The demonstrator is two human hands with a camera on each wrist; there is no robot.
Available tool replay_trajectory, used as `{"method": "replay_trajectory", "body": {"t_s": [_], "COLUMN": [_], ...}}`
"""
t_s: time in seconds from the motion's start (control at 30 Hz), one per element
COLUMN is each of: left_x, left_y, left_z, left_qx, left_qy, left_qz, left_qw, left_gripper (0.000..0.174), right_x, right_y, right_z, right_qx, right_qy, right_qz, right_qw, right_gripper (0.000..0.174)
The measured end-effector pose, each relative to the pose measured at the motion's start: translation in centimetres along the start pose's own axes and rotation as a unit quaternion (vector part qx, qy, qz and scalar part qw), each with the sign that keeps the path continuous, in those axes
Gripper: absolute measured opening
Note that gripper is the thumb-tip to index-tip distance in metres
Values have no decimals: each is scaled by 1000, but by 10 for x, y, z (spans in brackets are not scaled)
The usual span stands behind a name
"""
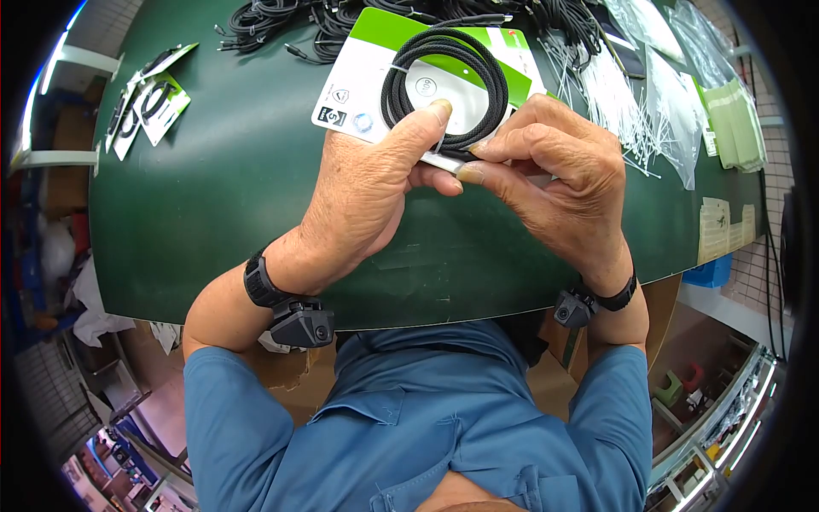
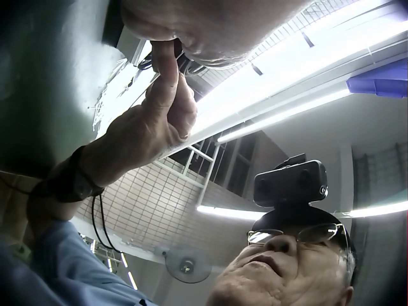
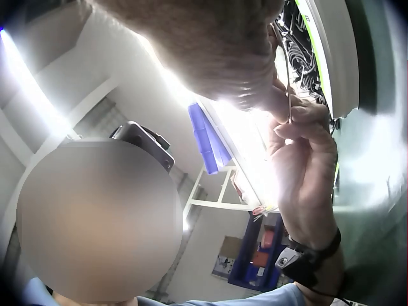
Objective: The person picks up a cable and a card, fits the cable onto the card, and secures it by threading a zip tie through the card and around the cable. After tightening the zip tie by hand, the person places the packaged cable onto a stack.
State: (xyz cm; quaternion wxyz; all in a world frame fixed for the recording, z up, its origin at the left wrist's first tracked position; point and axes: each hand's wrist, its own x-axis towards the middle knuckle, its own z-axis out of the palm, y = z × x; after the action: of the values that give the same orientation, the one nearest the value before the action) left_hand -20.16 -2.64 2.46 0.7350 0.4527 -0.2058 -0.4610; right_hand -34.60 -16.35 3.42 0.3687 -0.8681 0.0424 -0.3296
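Observation:
A coiled black braided cable [image 1: 496, 81] lies against a green and white packaging card [image 1: 341, 90] in the head view. My left hand [image 1: 363, 183] grips card and coil together, its thumb pressing on the lower left of the coil. Thumb and fingertips of my right hand [image 1: 572, 166] meet at the card's lower edge, pinching a small part at the bottom of the coil; I cannot tell whether it is a cable end or a tie. One cable connector [image 1: 497, 19] sticks out above the coil. The wrist views show the two hands close together.
Loose black cables [image 1: 264, 24] are heaped along the far side of the green table [image 1: 230, 188]. White cable ties [image 1: 610, 98] and clear plastic bags [image 1: 670, 119] lie at the right, beside a stack of green packets [image 1: 735, 128]. Several carded cables [image 1: 162, 111] lie at the left.

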Motion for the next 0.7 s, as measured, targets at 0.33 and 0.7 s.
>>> {"method": "replay_trajectory", "body": {"t_s": [0.33,0.7], "left_x": [-4,13], "left_y": [4,68], "left_z": [9,-18], "left_qx": [94,153], "left_qy": [-13,-127], "left_qz": [65,135], "left_qw": [993,971], "left_gripper": [45,60], "right_x": [25,9], "right_y": [-2,9], "right_z": [-31,-67], "right_qx": [-76,48], "right_qy": [169,-30], "right_qz": [-16,161], "right_qw": [982,985], "right_gripper": [24,22]}}
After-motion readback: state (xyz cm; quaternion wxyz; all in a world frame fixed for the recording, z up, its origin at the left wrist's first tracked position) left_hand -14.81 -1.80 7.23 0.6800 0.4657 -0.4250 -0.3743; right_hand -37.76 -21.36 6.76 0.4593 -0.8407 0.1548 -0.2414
